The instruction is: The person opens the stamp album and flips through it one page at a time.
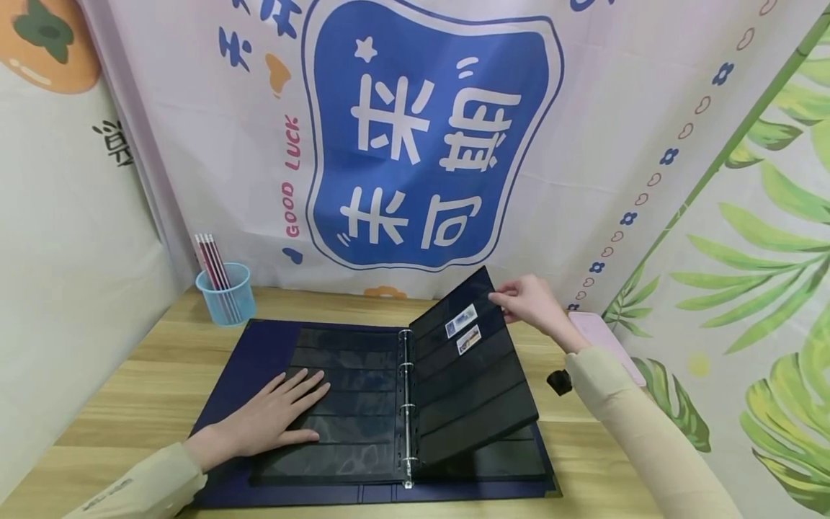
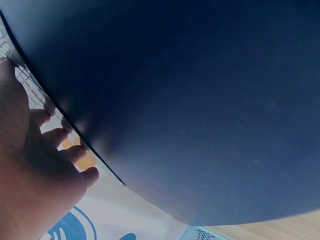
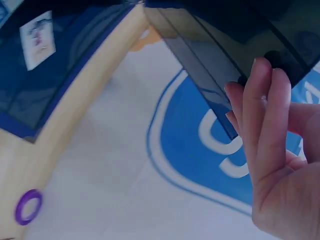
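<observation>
A dark blue stamp album [image 1: 223, 389] with metal rings [image 1: 406, 407] lies spread on the table. My left hand [image 1: 275, 411] rests with spread fingers on its black left-hand page [image 1: 350, 425]. At the right, my right hand [image 1: 532, 306] pinches the outer edge of black album pages [image 1: 476, 393], lifted at a slant; how many it holds I cannot tell. Two stamps [image 1: 462, 321] sit in strips on the raised side. In the right wrist view, a stamp [image 3: 39, 40] shows on the page lying beneath. The left wrist view is mostly filled by a dark blue surface [image 2: 200, 115].
A light blue cup [image 1: 227, 299] with several pencils [image 1: 216, 263] stands at the back left. A pink flat object [image 1: 603, 342] and a small black object [image 1: 559, 382] are to the right. In the right wrist view a purple ring [image 3: 29, 206] lies near the table edge. Printed cloth hangs behind.
</observation>
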`<action>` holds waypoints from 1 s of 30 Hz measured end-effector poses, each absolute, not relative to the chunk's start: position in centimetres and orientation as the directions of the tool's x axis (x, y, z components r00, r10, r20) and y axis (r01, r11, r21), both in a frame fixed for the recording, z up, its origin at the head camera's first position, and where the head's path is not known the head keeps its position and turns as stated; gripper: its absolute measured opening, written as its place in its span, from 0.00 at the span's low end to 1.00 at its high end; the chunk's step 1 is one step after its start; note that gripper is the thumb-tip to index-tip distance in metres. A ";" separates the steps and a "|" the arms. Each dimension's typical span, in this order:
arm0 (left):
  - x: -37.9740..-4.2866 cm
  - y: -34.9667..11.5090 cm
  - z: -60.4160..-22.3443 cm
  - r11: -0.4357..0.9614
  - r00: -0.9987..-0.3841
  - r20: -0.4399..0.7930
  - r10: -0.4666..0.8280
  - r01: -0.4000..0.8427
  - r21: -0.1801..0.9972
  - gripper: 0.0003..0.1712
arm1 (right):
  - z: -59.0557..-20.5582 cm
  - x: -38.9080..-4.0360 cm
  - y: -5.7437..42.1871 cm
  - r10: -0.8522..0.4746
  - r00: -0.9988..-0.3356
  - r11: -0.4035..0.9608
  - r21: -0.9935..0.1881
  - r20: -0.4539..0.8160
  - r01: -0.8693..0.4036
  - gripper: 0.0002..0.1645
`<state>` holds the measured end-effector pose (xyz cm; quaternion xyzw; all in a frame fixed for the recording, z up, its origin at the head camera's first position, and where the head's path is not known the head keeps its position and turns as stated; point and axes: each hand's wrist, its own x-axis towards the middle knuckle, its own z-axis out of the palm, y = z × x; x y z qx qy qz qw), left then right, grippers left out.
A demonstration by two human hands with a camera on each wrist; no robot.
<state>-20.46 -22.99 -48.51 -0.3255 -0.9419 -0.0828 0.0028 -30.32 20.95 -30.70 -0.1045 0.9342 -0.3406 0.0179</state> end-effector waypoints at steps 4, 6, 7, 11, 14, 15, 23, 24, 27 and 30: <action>-20.4 -23.1 -48.6 0.773 -0.787 0.084 0.611 0.616 0.150 0.47 | -29.4 -30.6 19.4 -0.219 -0.975 0.745 -0.641 0.031 -0.187 0.21; -20.4 -23.2 -48.6 0.774 -0.788 0.091 0.609 0.616 0.151 0.47 | -28.8 -30.8 18.6 -0.225 -0.974 0.744 -0.641 0.026 -0.189 0.21; -20.4 -23.2 -48.5 0.773 -0.787 0.094 0.610 0.616 0.150 0.46 | -28.5 -30.9 18.3 -0.226 -0.974 0.744 -0.641 0.023 -0.188 0.20; -20.4 -23.2 -48.2 0.777 -0.790 0.067 0.609 0.611 0.148 0.47 | -27.5 -31.1 16.8 -0.250 -0.968 0.752 -0.627 0.016 -0.205 0.22; -20.4 -23.2 -47.8 0.777 -0.789 0.046 0.613 0.612 0.147 0.48 | -26.9 -31.1 15.8 -0.267 -0.964 0.749 -0.628 0.008 -0.212 0.22; -20.5 -23.2 -47.6 0.777 -0.789 0.041 0.613 0.612 0.144 0.48 | -26.7 -31.2 15.4 -0.271 -0.963 0.749 -0.627 0.007 -0.215 0.22; -20.6 -21.1 -45.0 0.764 -0.775 0.083 0.627 0.632 0.130 0.45 | -26.2 -31.3 12.9 -0.266 -0.964 0.749 -0.625 0.019 -0.219 0.20; -20.6 -20.5 -44.6 0.761 -0.772 0.113 0.626 0.636 0.127 0.43 | -26.2 -31.3 12.7 -0.267 -0.963 0.749 -0.625 0.020 -0.221 0.19; -20.5 -18.2 -43.0 0.756 -0.763 0.223 0.606 0.640 0.134 0.36 | -26.2 -31.3 12.1 -0.275 -0.961 0.747 -0.626 0.018 -0.225 0.18; -20.3 -15.8 -40.9 0.747 -0.753 0.323 0.573 0.642 0.173 0.27 | -26.0 -31.2 11.5 -0.282 -0.959 0.743 -0.629 0.014 -0.228 0.16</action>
